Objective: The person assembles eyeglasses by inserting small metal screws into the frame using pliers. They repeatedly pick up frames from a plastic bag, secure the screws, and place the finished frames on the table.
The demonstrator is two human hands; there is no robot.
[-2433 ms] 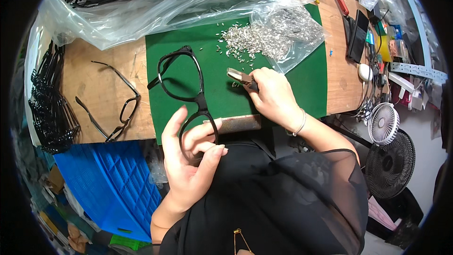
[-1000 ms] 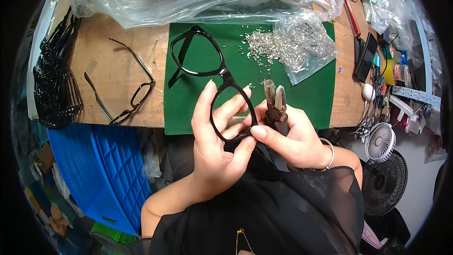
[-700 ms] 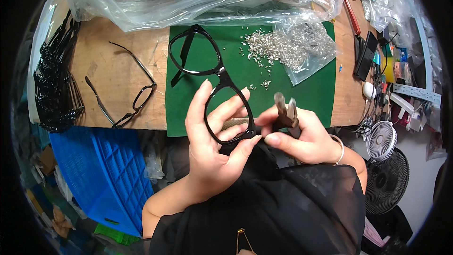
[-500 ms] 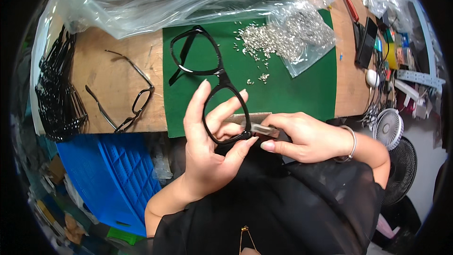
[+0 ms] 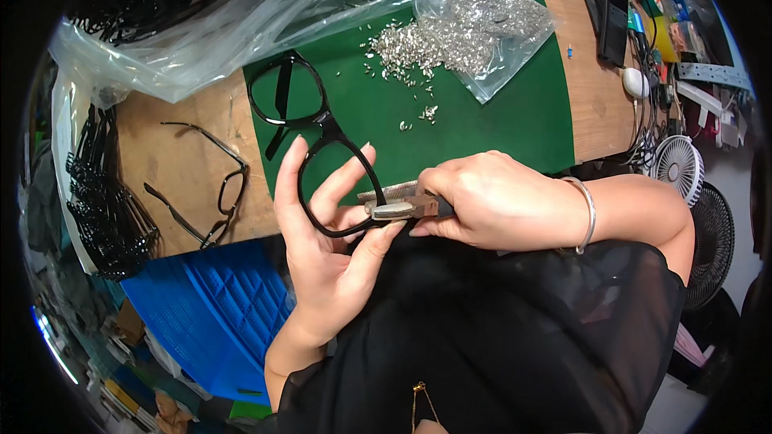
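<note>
Partly over the green mat (image 5: 515,133), the black eyeglass frame (image 5: 324,121) is staying pinched in the left hand (image 5: 326,261). The right hand (image 5: 503,202) is gripping pliers (image 5: 406,207), now lying at the rim's outer end instead of pointing away, so work there is apparently starting.

A second ago the pliers (image 5: 412,207) in the right hand (image 5: 503,202) pointed towards twelve o'clock, beside the black glasses frame (image 5: 323,123); now they point towards nine o'clock, jaws over the nearer rim (image 5: 338,234) at its four o'clock.
</note>
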